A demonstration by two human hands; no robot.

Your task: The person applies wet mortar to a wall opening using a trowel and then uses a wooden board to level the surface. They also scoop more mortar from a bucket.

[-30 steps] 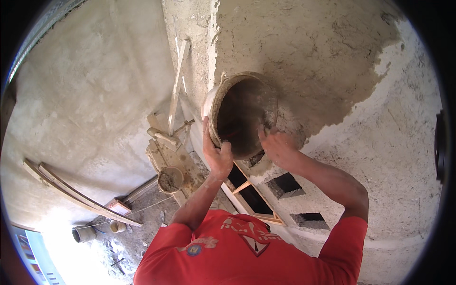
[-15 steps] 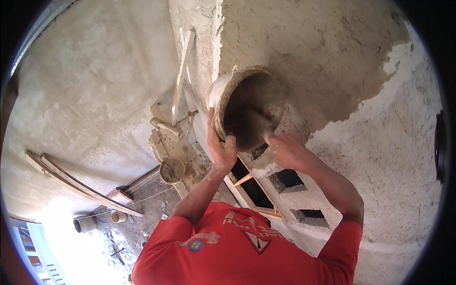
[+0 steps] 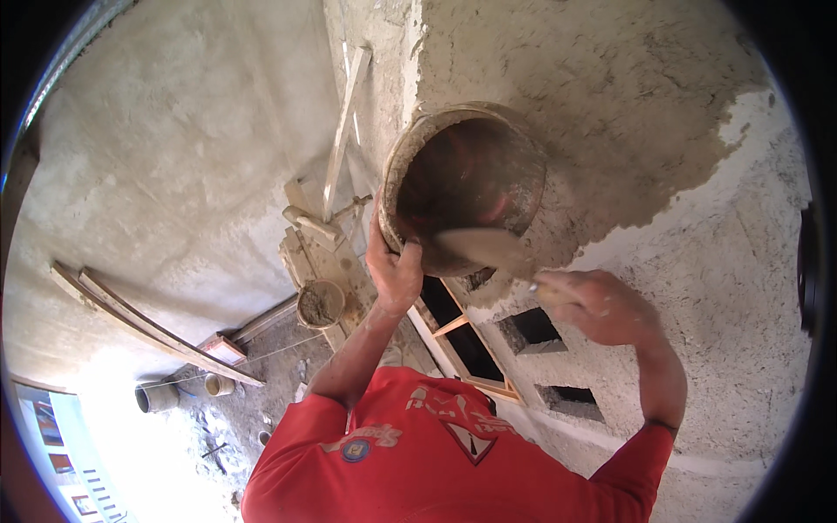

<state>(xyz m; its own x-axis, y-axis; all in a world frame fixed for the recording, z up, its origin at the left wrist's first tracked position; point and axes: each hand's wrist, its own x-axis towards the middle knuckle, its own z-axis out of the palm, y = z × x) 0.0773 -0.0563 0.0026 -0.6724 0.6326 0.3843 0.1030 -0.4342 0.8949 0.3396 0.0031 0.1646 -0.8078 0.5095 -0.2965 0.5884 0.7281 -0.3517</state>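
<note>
My left hand grips the left rim of a mortar-caked bucket, tipped so its dark, mostly hollow inside faces me, beside the freshly coated wall. My right hand is closed on the pale handle of a trowel, whose blade lies across the bucket's lower right rim, blurred by motion. The wet coat ends in a ragged edge above the paler rough wall on the right. My red shirt fills the lower middle of the view.
A plank platform holds wooden pieces and a smaller mortar bucket. A batten leans in the corner. Long boards lie along the left wall. Openings and a timber frame are below. More buckets stand lower left.
My right hand has pulled down and to the right, bringing the trowel blade into sight at the bucket's mouth. The bucket has risen slightly in view, with its opening turned more toward me.
</note>
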